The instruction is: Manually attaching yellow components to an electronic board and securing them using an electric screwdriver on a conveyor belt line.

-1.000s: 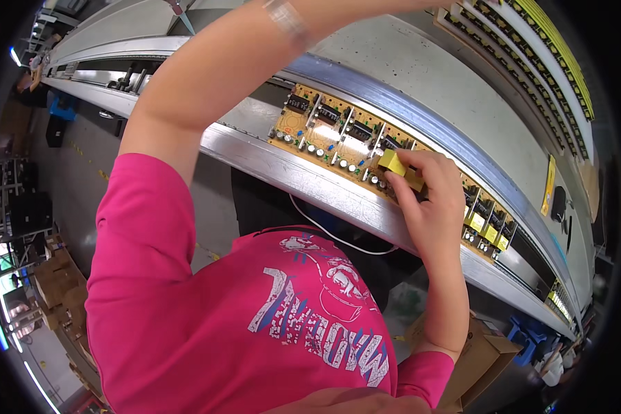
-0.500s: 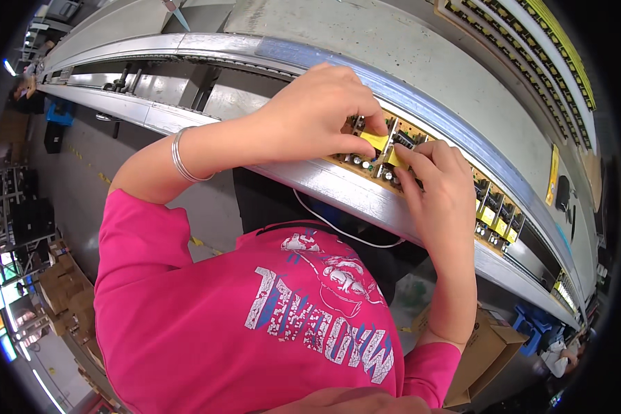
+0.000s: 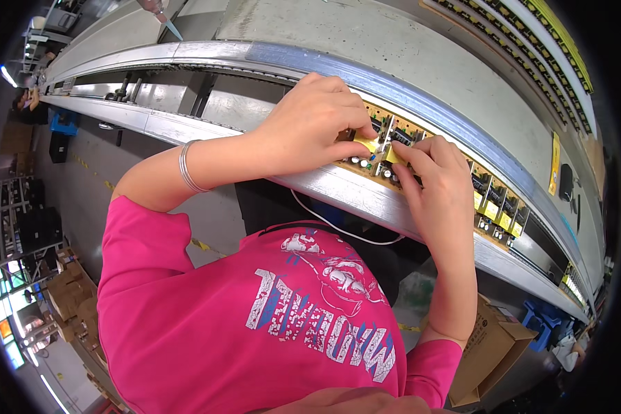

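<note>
A row of brown circuit boards (image 3: 408, 127) lies in the conveyor rail, carrying black parts, metal plates and small round capacitors. My left hand (image 3: 315, 125) reaches over from the left, its thumb and forefinger closed about a yellow-wrapped transformer (image 3: 368, 143) on one board. Just to the right, my right hand (image 3: 440, 172) pinches a second yellow-wrapped transformer (image 3: 394, 154) between thumb and forefinger. Both transformers sit among the board parts; my fingers partly cover them. More boards with yellow transformers (image 3: 490, 209) continue along the rail to the right.
Silver conveyor rails (image 3: 366, 196) run across in front of me. Beyond them is a grey worktop (image 3: 366, 38), with a pointed dispenser tip (image 3: 173, 29) at far left and stacked board strips (image 3: 531, 55) at far right. A cardboard box (image 3: 493, 352) stands below right.
The view has shifted slightly. My left fingers have edged a little left and down over the transformer; my right hand stays almost in place on its transformer.
</note>
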Action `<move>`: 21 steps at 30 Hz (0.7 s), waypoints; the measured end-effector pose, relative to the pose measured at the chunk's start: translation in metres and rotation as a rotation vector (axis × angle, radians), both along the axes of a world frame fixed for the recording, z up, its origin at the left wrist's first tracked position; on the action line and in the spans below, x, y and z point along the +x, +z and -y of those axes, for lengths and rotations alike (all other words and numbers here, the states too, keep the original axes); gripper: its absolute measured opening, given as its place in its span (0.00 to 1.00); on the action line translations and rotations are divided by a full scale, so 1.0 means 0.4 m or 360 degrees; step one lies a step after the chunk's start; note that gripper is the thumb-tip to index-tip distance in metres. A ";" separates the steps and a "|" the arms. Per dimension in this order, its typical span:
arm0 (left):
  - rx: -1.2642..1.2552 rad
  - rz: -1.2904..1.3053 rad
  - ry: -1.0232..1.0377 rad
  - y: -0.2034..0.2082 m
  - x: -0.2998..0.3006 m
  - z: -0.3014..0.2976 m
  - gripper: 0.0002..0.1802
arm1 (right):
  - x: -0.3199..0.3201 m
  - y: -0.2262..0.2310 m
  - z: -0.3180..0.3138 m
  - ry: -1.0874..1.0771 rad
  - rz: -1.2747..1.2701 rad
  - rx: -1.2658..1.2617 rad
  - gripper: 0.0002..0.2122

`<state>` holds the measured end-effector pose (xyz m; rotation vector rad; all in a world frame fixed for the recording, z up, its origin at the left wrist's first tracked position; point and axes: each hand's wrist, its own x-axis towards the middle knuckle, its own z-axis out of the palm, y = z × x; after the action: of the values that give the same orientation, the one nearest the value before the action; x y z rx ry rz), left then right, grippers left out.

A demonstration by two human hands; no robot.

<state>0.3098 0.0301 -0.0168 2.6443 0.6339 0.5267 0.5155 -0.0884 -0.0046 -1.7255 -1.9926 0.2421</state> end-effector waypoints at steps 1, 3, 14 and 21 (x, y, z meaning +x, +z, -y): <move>-0.0001 -0.0003 -0.0006 0.002 0.001 -0.001 0.09 | 0.001 0.001 0.000 -0.0006 -0.0003 -0.0001 0.10; -0.0007 -0.0051 -0.0019 0.008 0.003 -0.004 0.08 | 0.002 0.002 -0.002 -0.0006 -0.0007 -0.0001 0.10; 0.0170 -0.0194 -0.0286 0.062 0.028 -0.028 0.05 | 0.101 0.078 -0.005 0.0048 -0.0136 0.0088 0.15; 0.0580 0.0548 -0.0139 0.188 0.213 -0.160 0.08 | 0.594 0.191 -0.206 -0.0780 0.0196 0.0962 0.22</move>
<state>0.3949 0.0940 0.0582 2.7893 0.3395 1.1324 0.7532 -0.0058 0.0717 -1.7566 -1.4333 -0.5833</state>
